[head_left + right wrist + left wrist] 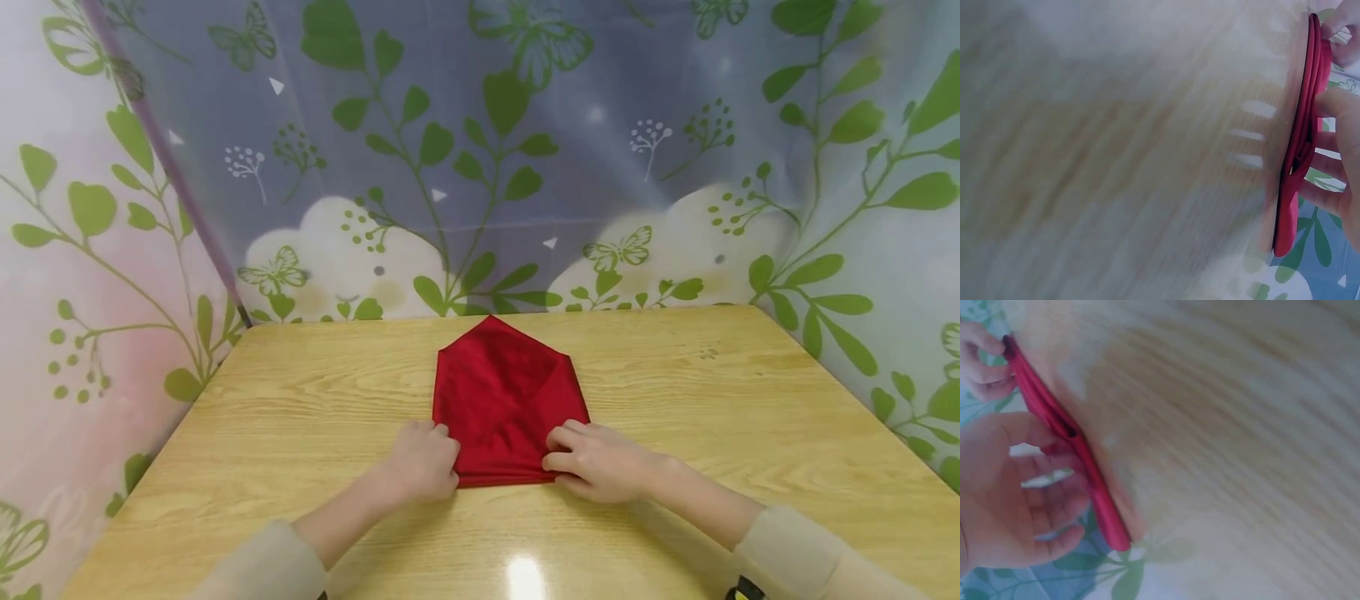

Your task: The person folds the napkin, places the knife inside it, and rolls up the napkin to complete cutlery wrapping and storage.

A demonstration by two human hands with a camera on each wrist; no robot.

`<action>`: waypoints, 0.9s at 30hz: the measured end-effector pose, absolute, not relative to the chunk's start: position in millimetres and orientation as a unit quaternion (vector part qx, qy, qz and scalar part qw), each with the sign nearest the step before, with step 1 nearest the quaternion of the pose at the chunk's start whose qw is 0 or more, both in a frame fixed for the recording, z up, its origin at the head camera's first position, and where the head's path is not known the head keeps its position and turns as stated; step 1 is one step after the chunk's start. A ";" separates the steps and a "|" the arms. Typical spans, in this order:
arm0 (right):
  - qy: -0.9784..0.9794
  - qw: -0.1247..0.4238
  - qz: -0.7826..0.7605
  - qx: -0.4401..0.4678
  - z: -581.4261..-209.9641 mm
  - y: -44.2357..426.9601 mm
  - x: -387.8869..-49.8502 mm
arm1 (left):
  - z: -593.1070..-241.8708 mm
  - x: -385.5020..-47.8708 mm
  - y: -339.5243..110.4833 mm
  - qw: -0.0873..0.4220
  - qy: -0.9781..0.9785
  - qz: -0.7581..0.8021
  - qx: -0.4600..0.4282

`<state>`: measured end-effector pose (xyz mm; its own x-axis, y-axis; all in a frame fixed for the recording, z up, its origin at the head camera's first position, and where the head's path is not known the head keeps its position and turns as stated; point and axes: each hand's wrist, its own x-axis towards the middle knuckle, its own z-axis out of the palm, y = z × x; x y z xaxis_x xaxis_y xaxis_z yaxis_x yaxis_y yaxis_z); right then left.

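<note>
A folded piece of shiny red cloth (498, 400) lies on the wooden table, its pointed end toward the back and its straight folded edge toward me. At the near left corner my left hand (423, 460) pinches the cloth with curled fingers. My right hand (600, 460) grips the near right corner, thumb at the front edge. In the left wrist view, the cloth's layered edge (1100, 506) runs beside the left hand (1016, 494). The right wrist view shows the stacked folds (1304, 119) with the right hand's (1338, 169) thumb and fingers at them.
The pale wooden table (315, 392) extends around the cloth on all sides. Behind it hangs a curtain (630, 167) printed with green leaves and butterflies, and similar fabric covers the left and right sides. A bright light reflection shows near the front.
</note>
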<state>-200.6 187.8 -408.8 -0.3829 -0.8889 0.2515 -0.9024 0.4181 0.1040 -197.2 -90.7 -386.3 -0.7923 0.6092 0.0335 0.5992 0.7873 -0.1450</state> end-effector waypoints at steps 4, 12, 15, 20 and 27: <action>-0.832 0.132 0.018 0.538 -410.6 186.6 -200.1 | -381.0 -198.1 -87.0 0.102 -0.921 0.089 -0.366; -0.827 0.147 -0.003 0.543 -411.0 184.6 -199.9 | -391.1 -194.5 -72.0 0.123 -0.872 0.113 -0.460; -0.837 0.125 0.003 0.533 -409.3 184.8 -199.0 | -396.4 -193.7 -69.2 0.114 -0.882 0.108 -0.444; -0.857 0.098 0.015 0.506 -406.1 185.7 -197.2 | -396.8 -193.6 -65.8 0.104 -0.893 0.094 -0.428; -0.863 0.110 0.008 0.492 -405.5 184.8 -197.7 | -395.6 -194.6 -64.0 0.063 -0.905 0.066 -0.416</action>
<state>-197.7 184.8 -405.5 -0.4907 -0.8483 0.1990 -0.8520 0.5150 0.0944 -194.6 -64.0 -395.6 -0.6452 0.7617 0.0593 0.7451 0.6445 -0.1712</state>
